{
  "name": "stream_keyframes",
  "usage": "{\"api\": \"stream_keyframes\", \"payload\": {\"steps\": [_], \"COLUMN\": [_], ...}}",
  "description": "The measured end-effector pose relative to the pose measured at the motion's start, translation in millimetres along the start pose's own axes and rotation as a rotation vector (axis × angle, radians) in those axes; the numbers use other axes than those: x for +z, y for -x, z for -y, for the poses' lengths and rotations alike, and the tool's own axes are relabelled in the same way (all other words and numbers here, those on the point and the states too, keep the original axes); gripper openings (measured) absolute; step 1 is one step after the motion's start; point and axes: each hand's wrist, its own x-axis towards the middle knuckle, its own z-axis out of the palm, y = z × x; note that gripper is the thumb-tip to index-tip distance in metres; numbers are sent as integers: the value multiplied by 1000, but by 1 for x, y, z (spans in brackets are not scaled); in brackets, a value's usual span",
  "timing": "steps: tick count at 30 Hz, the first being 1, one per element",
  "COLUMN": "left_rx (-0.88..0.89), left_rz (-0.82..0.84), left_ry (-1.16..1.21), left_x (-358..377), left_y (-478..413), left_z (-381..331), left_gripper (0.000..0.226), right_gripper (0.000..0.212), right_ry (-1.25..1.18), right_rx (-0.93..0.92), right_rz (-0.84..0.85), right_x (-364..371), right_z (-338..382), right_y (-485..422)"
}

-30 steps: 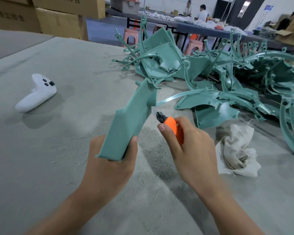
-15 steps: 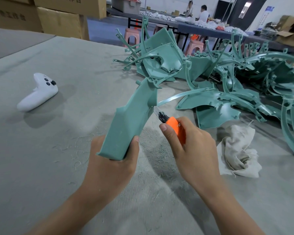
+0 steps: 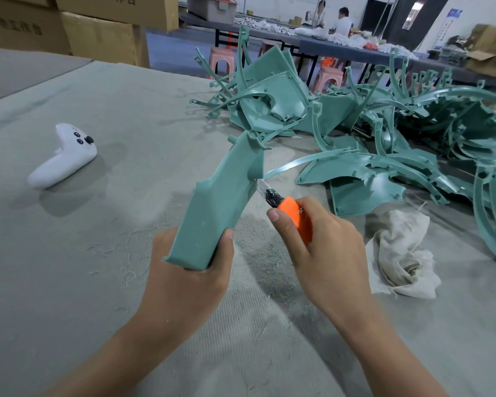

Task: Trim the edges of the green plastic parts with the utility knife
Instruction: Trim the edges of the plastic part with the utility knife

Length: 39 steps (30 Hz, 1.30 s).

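Green part [image 3: 224, 202] held upright-ish over tabletop [image 3: 126, 116], left hand [image 3: 189, 270] fingers wrapped round its bottom end; long axis leans up-right. Right hand [image 3: 321, 247] grips knife [image 3: 284, 206], blade touching part's right edge

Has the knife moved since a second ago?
No. The knife keeps its place relative to the rag, blade at the green part.

A pile of green parts [image 3: 384, 124] crowds the far right, with a rag [image 3: 401, 253] just before it. Open table [image 3: 126, 104] stretches left, broken by a white controller [image 3: 60, 159].
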Motion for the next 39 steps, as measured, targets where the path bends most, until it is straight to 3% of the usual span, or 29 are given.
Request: {"api": "stream_keyframes", "payload": {"steps": [9, 15, 18, 23, 28, 31, 35, 39], "left_rx": [-76, -108, -177, -325, -399, -430, -442, -437], "left_rz": [4, 16, -7, -6, 144, 251, 334, 366], "left_ry": [48, 122, 133, 211, 366, 470, 538, 550], "left_x": [1, 4, 2, 0, -8, -9, -9, -8], "left_y": [-2, -2, 2, -2, -9, -12, -11, -10], "left_z": [-3, -1, 1, -1, -4, -2, 1, -1], "left_gripper": [43, 39, 19, 13, 18, 23, 39, 47], "right_gripper": [47, 52, 53, 48, 45, 33, 18, 12], "right_ry": [54, 112, 129, -88, -414, -693, -776, -778], "right_rx": [14, 33, 100, 109, 143, 199, 249, 269], "right_rz": [-10, -50, -89, -270, -107, 13, 110, 103], "right_x": [3, 7, 1, -12, -4, -5, 3, 8], "right_z": [2, 1, -14, -26, -14, -13, -17, -18], "right_y": [1, 0, -10, -12, -12, -13, -15, -16]}}
